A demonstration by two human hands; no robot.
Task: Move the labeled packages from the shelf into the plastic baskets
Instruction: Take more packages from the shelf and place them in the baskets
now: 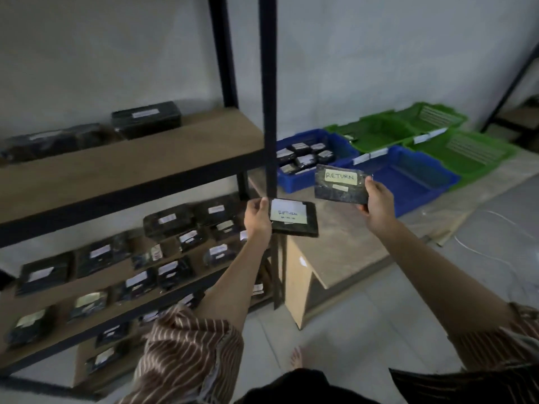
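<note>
My left hand [257,219] grips a black package [294,218] by its left edge; its pale label reads RETURN. My right hand [378,203] holds a second black package [339,185] with a yellow RETURN label, raised in front of the baskets. A blue basket [338,141] behind holds several labeled packages. Another blue basket [414,177] sits to its right, with green baskets [379,129] behind. Several more labeled packages [169,220] lie on the lower shelf [116,290] at the left.
A black shelf post [268,112] rises just in front of my left hand. The upper shelf board [131,161] carries a black box [145,118]. The baskets rest on a low wooden platform [344,246]. A white cable [501,225] lies on the floor at the right.
</note>
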